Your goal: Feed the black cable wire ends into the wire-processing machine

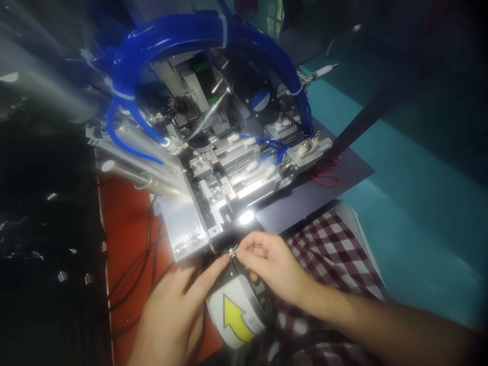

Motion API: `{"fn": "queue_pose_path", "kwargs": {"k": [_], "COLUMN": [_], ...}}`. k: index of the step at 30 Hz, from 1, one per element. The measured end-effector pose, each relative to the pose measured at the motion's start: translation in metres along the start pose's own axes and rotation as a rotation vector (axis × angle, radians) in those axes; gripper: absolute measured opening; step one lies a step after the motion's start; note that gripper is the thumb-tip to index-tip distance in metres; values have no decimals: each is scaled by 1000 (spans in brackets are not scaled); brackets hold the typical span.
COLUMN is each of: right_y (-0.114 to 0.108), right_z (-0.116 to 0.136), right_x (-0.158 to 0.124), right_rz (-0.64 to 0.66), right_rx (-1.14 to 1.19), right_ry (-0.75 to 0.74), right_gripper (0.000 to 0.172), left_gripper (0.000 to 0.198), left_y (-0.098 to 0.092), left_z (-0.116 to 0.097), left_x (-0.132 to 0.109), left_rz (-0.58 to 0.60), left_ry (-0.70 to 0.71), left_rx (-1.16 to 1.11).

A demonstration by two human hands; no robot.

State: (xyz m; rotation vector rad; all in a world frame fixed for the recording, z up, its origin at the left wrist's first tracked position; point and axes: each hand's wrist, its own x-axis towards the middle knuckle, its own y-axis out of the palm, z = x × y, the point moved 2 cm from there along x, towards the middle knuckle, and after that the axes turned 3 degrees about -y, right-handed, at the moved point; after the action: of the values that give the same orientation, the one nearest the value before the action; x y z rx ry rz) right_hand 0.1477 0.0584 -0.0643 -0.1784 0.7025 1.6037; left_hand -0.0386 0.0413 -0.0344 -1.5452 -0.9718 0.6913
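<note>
At the front edge of the silver machine (236,178), my right hand (272,262) is closed, thumb and index finger pinching thin wires (237,249). Their colours are hard to make out; a small pale piece at their end looks like a connector. My left hand (173,305) comes in from the lower left with its thumb stretched out, the tip touching that small piece. Its other fingers pass behind the metal plate (179,223) and are partly hidden. Just below both hands is a rounded white label (233,310) with a yellow arrow.
A thick blue hose bundle (171,33) arches over the machine. Metal cylinders (141,178) stick out at the left above an orange-red surface (125,229) with black cables (147,249). Red-handled scissors (327,173) lie at the right on a grey board (301,203). Checkered cloth (335,249) covers my lap.
</note>
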Motion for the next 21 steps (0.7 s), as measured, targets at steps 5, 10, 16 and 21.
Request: {"fn": "queue_pose_path", "kwargs": {"k": [5,10,16,21], "right_y": [1,2,2,0], "right_z": [6,4,2,7], "right_x": [2,2,3,6], "right_rz": [-3,7,-30,90], "right_rx": [18,-8,-41,-1], "right_ry": [26,21,-7,86], "right_gripper": [8,13,11,14], "left_gripper": [51,53,54,54], "left_y": [-1,-1,0,-2], "left_z": [-1,-2,-1,0], "left_x": [0,0,-1,0], "left_rz": [6,12,12,11], "left_ry": [-2,9,4,6], "left_rx": [-4,-2,-15,-47]}}
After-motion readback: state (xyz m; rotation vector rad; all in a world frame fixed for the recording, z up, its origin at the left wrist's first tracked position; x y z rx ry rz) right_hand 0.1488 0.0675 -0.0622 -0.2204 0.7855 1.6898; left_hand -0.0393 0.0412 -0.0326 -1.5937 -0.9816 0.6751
